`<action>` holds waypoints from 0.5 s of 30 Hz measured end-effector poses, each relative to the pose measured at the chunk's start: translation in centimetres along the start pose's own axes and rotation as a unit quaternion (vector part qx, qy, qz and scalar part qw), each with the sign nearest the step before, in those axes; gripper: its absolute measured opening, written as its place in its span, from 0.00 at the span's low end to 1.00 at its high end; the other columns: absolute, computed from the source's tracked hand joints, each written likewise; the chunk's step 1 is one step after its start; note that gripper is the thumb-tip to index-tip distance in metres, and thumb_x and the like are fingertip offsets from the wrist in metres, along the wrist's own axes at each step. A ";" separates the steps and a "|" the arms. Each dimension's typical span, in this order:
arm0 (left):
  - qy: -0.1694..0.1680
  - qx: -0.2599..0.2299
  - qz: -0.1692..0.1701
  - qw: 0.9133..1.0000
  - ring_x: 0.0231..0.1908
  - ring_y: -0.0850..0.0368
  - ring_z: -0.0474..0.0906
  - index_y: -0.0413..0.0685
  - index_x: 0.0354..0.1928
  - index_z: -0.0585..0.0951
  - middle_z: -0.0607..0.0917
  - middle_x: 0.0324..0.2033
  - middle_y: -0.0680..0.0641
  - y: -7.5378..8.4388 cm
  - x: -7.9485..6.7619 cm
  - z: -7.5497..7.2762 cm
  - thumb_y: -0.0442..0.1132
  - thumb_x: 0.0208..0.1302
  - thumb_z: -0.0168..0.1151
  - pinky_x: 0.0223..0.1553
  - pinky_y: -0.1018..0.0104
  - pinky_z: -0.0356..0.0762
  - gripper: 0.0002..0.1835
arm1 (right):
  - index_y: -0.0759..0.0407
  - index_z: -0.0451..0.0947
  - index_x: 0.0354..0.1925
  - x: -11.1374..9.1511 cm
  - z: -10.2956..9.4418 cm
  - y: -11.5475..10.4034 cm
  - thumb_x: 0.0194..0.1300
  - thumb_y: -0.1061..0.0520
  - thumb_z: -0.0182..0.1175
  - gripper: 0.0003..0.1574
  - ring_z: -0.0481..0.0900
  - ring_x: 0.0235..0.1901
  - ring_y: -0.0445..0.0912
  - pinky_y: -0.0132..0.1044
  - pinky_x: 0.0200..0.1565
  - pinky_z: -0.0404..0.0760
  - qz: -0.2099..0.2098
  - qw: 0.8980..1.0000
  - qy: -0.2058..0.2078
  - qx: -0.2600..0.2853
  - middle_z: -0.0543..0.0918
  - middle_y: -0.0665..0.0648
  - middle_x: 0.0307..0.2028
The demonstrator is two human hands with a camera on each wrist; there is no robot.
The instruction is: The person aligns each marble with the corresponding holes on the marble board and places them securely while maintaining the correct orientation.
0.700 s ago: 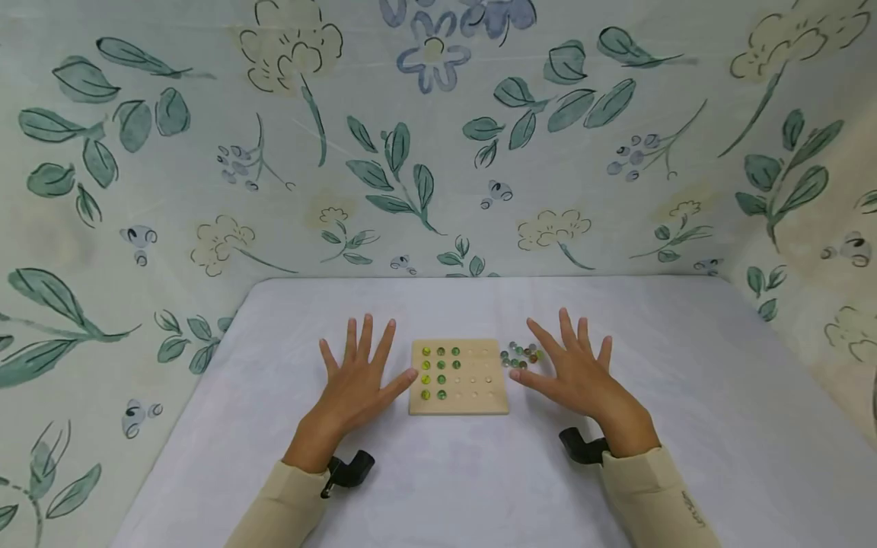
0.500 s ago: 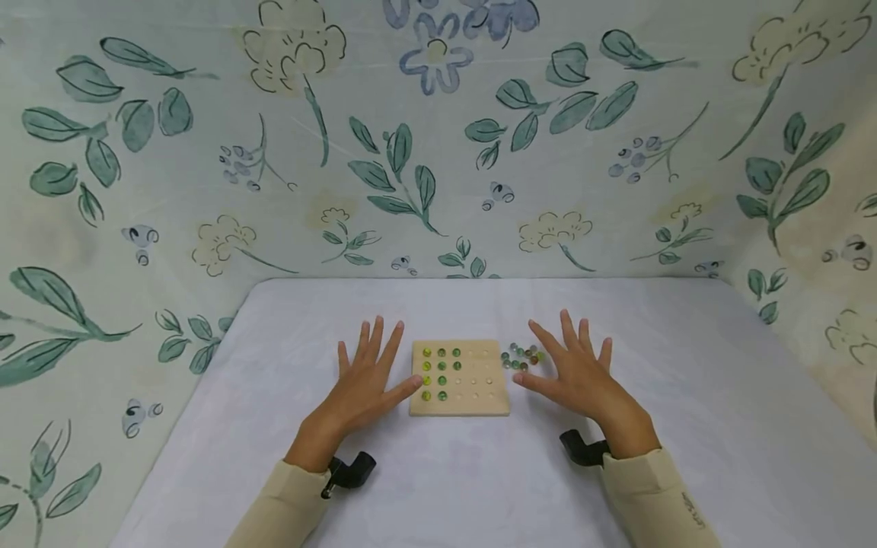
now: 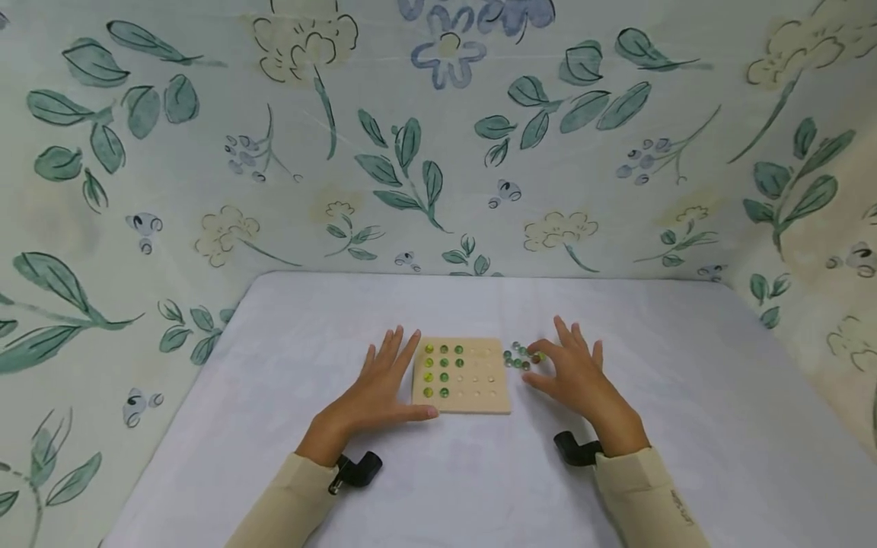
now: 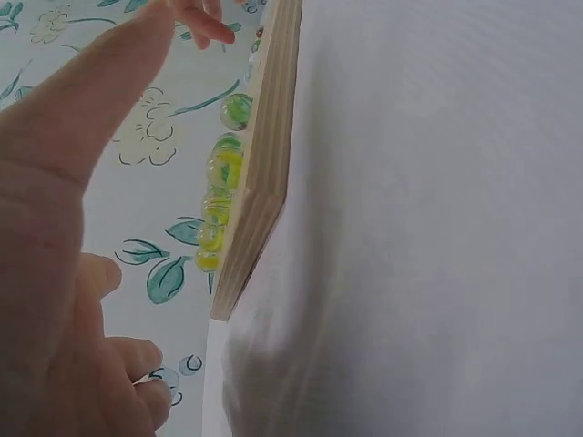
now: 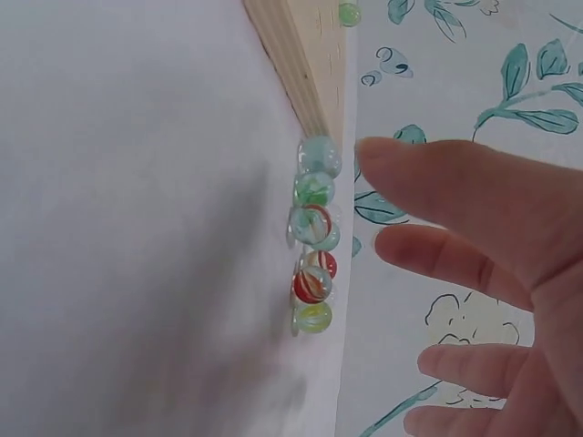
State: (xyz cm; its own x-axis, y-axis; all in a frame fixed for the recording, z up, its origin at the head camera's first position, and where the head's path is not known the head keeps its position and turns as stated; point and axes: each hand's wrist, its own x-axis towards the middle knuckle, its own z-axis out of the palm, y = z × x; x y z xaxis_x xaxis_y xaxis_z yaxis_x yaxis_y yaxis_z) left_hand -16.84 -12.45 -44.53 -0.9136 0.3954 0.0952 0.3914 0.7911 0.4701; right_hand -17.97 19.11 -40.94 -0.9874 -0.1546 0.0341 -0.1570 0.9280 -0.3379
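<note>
Left hand (image 3: 368, 396): wide, fingers straight, at left edge of holed board (image 3: 468, 371). Right hand (image 3: 578, 378): empty, thumb and forefinger parted, at loose marbles (image 5: 311, 224) on counter (image 3: 459, 479), board's right side. Handling: single light pinch likely best, neighbours undisturbed.

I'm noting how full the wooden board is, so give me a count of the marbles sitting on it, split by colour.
Yellow-green marbles, in the column nearest the left hand: 4
Darker green marbles, in the next two columns: 6
Total on the board: 10
</note>
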 end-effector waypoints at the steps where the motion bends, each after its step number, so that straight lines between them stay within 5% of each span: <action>1: -0.003 0.003 0.001 1.000 0.68 0.50 0.29 0.65 0.70 0.37 0.35 0.69 0.49 0.0 0.1 0.1 0.76 0.35 0.57 0.63 0.46 0.30 0.62 | 0.47 0.77 0.43 0.0 0.1 0.0 0.48 0.43 0.67 0.23 0.39 0.64 0.70 0.72 0.53 0.33 0.002 1.000 -0.001 -0.001 0.47 0.69 0.67; 10: 0.002 0.077 -0.024 0.997 0.68 0.44 0.34 0.60 0.70 0.44 0.44 0.69 0.44 0.0 0.1 0.5 0.79 0.31 0.56 0.61 0.40 0.29 0.64 | 0.49 0.76 0.39 0.3 0.6 0.3 0.50 0.47 0.67 0.18 0.43 0.63 0.71 0.73 0.51 0.44 0.010 1.000 -0.014 0.013 0.49 0.70 0.66; 15: -0.002 0.066 -0.037 0.997 0.68 0.45 0.32 0.60 0.70 0.45 0.43 0.69 0.45 -0.3 0.1 0.8 0.80 0.31 0.55 0.60 0.39 0.26 0.63 | 0.50 0.75 0.39 0.5 0.8 0.2 0.51 0.48 0.66 0.17 0.44 0.62 0.72 0.72 0.51 0.50 -0.001 1.000 -0.012 0.014 0.50 0.70 0.66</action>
State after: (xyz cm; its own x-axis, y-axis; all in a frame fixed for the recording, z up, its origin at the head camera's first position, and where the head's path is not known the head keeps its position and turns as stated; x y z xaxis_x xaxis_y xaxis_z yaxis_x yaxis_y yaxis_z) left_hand -16.94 -12.34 -45.36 -0.9402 0.3352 0.0601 0.3339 0.8725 0.3566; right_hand -18.51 18.96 -41.72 -0.9863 -0.1648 0.0126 -0.1580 0.9182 -0.3633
